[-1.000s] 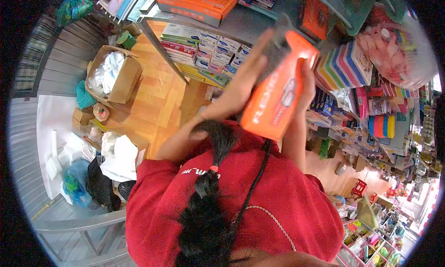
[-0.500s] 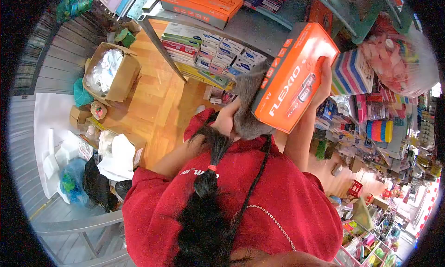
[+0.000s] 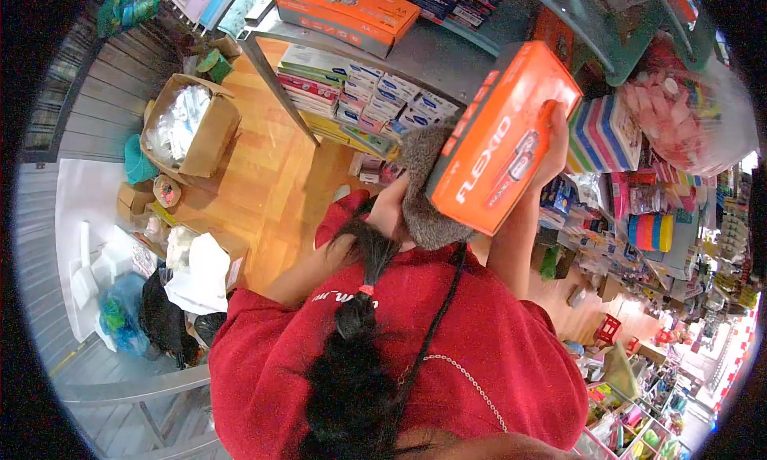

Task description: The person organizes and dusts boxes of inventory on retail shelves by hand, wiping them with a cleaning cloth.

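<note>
In the head view an orange FLEXIO box (image 3: 511, 136) with a battery picture is held tilted in front of my chest. My right hand (image 3: 553, 148) grips its right edge, fingers over the printed face. Against the box's left side lies a grey cloth (image 3: 427, 192), bunched up. My left hand (image 3: 389, 210) is closed on this cloth near its lower left part; most of its fingers are hidden behind it.
A similar orange box (image 3: 347, 13) lies on the shelf ahead, above stacks of small white boxes (image 3: 383, 93). Folded striped cloths (image 3: 605, 136) and a clear bag (image 3: 687, 113) are at right. A cardboard box (image 3: 192, 128) stands on the wooden floor at left.
The orange box has shifted slightly left and tilted a little in my right hand. The grey cloth has moved slightly along its left side. Both hands keep their hold.
</note>
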A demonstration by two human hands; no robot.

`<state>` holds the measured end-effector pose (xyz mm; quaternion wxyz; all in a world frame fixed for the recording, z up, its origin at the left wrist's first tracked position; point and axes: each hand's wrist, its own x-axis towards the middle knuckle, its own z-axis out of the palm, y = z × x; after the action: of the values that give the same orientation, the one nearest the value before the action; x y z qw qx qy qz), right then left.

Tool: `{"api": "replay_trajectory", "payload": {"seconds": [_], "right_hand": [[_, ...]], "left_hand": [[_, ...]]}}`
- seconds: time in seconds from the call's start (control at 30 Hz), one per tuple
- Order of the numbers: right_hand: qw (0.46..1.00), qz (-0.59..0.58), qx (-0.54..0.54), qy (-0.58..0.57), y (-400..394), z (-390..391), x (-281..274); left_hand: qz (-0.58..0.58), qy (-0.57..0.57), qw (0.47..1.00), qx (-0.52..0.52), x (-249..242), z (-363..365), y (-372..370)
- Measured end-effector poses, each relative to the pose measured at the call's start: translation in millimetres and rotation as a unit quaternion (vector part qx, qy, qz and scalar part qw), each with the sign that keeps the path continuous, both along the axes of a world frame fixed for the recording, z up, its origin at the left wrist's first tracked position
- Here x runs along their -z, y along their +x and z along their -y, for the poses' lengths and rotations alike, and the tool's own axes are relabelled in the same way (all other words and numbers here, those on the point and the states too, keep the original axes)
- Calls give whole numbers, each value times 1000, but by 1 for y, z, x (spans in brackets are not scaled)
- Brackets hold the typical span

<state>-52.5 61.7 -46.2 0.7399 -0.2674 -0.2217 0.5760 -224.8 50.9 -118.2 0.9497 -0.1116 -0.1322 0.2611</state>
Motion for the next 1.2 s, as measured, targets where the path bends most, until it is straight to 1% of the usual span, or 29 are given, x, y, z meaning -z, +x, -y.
{"api": "replay_trajectory", "payload": {"seconds": [0.03, 0.07, 0.1, 0.13, 0.17, 0.2, 0.27, 0.3, 0.33, 0.37, 0.4, 0.47, 0.53, 0.6, 0.63, 0.67, 0.73, 0.77, 0.87, 0.9, 0.93, 1.0, 1.03, 1.07, 1.1, 1.13, 1.2], "right_hand": [[995, -88, -28, 40, -2, 2, -4], [999, -28, 13, 14, -2, 1, 1], [998, 33, 53, -17, -2, 0, 7], [993, 58, 93, -41, -8, 1, 16], [985, 83, 134, -67, -17, 4, 24], [981, 109, 148, -67, -18, 6, 36], [969, 160, 177, -69, -20, 11, 58], [960, 194, 191, -65, -28, 12, 50], [950, 228, 206, -61, -31, 12, 44], [961, 193, 190, -50, -29, 12, 41], [971, 157, 174, -40, -27, 12, 39], [981, 107, 158, -19, -18, 7, 33], [988, 58, 144, 0, -10, 2, 26], [991, 9, 130, 18, -8, -1, 18], [990, -25, 135, -10, -10, -3, 11], [987, -17, 157, -35, -15, -4, 5], [977, -2, 197, -84, -25, -4, -4], [973, 14, 210, -99, -24, -4, 3], [984, 14, 129, -119, -12, 4, 21], [978, 68, 155, -124, -9, 5, 32], [967, 122, 183, -131, -8, 5, 41], [971, 115, 202, -52, -26, 9, 54], [969, 161, 178, -64, -39, 15, 44], [973, 144, 131, -125, -43, 17, 40], [977, 121, 119, -132, -42, 16, 43], [979, 98, 106, -140, -42, 14, 49], [979, 115, 144, -86, -33, 12, 54]], "left_hand": [[-2, 18, 1000, -15, 0, -1, 1], [-5, 36, 999, -32, 0, -2, 2], [-26, 13, 999, 14, -1, -10, 2], [-47, -8, 997, 59, -1, -21, 2], [-77, 41, 996, 32, 3, -31, 4], [-109, 90, 990, 6, 9, -39, 5], [-106, 110, 988, 31, 15, -50, 0], [-104, 122, 986, 45, 16, -53, -2], [-208, 132, 968, 36, -1, -49, -1], [-311, 142, 939, 27, -21, -40, -2], [-411, 149, 899, 18, -35, -31, -4], [-405, 248, 878, -61, -34, -21, -11], [-335, 349, 851, -206, -15, -6, -13], [-260, 362, 854, -269, 2, -4, -13], [-225, 329, 879, -262, 9, -10, -11], [-326, 312, 856, -254, -9, -9, -12], [-508, 264, 795, -200, -45, -7, -14], [-513, 342, 741, -266, -45, -12, -12], [-429, 537, 664, -296, -53, -38, -12], [-398, 651, 577, -293, -58, -52, -13], [-399, 720, 487, -292, -66, -57, -10], [-418, 750, 370, -354, -70, -69, 3], [-412, 718, 435, -356, -66, -81, 12], [-404, 681, 496, -356, -60, -97, 21], [-395, 642, 553, -355, -58, -104, 25], [-387, 646, 560, -344, -55, -103, 25], [-369, 655, 574, -325, -54, -98, 24]]}}
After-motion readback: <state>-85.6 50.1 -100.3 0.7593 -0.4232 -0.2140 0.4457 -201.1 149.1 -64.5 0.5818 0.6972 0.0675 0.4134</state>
